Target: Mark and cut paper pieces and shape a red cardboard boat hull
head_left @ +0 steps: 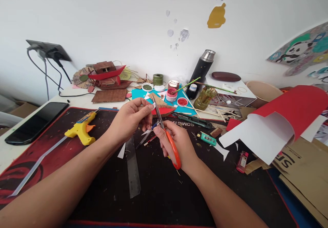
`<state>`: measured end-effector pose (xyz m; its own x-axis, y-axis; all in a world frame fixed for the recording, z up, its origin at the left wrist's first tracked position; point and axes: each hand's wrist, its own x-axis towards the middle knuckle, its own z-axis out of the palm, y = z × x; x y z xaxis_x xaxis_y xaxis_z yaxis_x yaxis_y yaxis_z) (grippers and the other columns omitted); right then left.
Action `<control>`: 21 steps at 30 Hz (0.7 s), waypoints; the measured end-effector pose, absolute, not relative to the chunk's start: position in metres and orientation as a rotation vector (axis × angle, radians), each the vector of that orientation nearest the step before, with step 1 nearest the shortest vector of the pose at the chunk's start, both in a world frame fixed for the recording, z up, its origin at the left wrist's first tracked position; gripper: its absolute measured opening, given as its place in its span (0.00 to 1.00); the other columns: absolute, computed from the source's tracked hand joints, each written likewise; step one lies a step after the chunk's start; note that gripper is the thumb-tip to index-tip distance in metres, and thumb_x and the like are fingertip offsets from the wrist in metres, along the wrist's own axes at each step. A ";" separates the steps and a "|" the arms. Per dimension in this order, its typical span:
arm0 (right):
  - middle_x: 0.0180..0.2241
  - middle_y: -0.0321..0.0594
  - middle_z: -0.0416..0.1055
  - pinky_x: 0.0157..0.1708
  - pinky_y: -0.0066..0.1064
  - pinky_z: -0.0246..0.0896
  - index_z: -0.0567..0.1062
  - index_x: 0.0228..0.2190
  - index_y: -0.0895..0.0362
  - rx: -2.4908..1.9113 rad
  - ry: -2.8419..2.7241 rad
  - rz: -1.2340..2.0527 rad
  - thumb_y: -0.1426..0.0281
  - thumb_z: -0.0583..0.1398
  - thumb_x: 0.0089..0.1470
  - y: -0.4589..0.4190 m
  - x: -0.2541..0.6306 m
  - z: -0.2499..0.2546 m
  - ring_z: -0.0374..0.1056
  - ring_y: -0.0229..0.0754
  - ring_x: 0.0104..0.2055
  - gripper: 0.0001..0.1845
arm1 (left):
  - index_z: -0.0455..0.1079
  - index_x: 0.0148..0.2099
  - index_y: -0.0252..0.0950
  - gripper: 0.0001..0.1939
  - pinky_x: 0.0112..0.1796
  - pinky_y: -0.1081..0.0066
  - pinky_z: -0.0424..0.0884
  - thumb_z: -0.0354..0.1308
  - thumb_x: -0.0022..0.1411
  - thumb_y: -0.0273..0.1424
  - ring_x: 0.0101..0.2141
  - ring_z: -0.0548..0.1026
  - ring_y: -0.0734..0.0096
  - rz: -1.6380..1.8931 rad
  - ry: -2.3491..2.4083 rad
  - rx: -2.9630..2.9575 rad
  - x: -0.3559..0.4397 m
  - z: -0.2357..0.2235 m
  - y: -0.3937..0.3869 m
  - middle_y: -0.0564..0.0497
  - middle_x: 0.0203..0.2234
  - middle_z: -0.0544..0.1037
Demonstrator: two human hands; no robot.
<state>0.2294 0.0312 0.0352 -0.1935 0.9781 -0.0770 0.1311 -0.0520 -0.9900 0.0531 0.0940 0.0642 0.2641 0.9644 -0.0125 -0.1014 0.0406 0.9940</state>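
My right hand (175, 141) grips a pair of scissors (171, 148) with orange handles, its blades pointing up and away from me. Beside the blades, my left hand (135, 115) pinches a small white piece of paper between thumb and fingers, mostly hidden by them. Just behind both hands lies a red model boat hull (164, 111) with a cardboard edge. A metal ruler (133, 170) rests on the dark mat below my hands. Near it are a white paper scrap (122, 151) and a pen, partly covered by my hands.
A yellow glue gun (82, 128) and a black phone (37, 123) lie at the left. Open paint jars (171, 94), a black thermos (201, 67) and model boats (109, 74) stand at the back. On the right are a green utility knife (206, 138), a lighter (242, 161) and curled red paper (294, 108).
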 end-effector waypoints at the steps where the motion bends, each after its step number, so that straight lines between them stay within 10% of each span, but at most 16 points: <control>1: 0.21 0.27 0.65 0.15 0.26 0.59 0.75 0.35 0.52 -1.249 -1.419 1.346 0.45 0.65 0.64 0.031 0.229 0.035 0.62 0.34 0.15 0.24 | 0.67 0.36 0.38 0.21 0.17 0.77 0.67 0.73 0.62 0.45 0.16 0.71 0.75 1.045 0.945 1.227 0.053 0.064 0.094 0.57 0.19 0.76; 21: 0.18 0.27 0.64 0.17 0.27 0.52 0.74 0.33 0.52 -1.323 -1.505 1.298 0.45 0.65 0.65 0.032 0.231 0.035 0.59 0.35 0.15 0.24 | 0.68 0.31 0.39 0.17 0.17 0.75 0.64 0.72 0.61 0.39 0.15 0.69 0.74 1.036 1.036 1.255 0.046 0.065 0.101 0.57 0.16 0.72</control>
<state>0.2315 0.0320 0.0354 -0.1982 0.9761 -0.0896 0.2322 -0.0421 -0.9718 0.0457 0.1007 0.0646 0.2214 0.9747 -0.0308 -0.0310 0.0386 0.9988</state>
